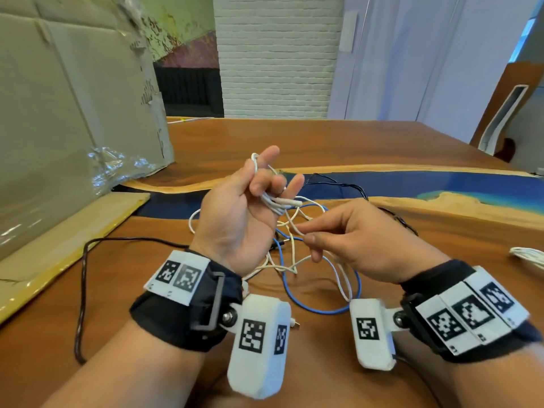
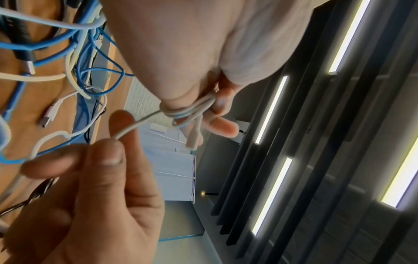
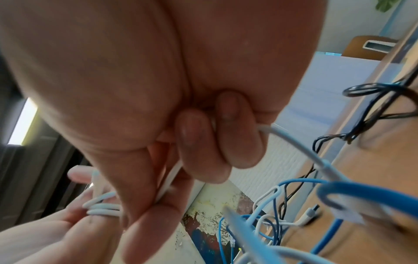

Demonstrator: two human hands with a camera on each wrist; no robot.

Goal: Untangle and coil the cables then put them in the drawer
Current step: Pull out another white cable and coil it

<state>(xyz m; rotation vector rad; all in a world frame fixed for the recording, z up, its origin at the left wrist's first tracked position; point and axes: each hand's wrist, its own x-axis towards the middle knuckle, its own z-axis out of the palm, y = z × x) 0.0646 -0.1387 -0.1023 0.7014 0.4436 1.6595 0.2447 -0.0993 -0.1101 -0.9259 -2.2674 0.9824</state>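
My left hand (image 1: 270, 178) is raised palm-up over the table, with several turns of a thin white cable (image 1: 278, 203) wound round its fingers and the plug end sticking out. The left wrist view shows those loops (image 2: 190, 110) held against the fingers. My right hand (image 1: 306, 234) pinches the same white cable (image 2: 128, 128) between thumb and forefinger, just right of the left hand. Its curled fingers (image 3: 226, 135) grip the strand. Below both hands the white strand runs into a tangle with a blue cable (image 1: 294, 301) and a thin black cable (image 1: 338, 184). No drawer is in view.
A big cardboard box (image 1: 59, 113) stands at the left on the wood-and-blue-resin table (image 1: 382, 148). A dark brown cable (image 1: 84, 275) trails near my left forearm. A coiled white cable (image 1: 530, 256) lies at the right edge.
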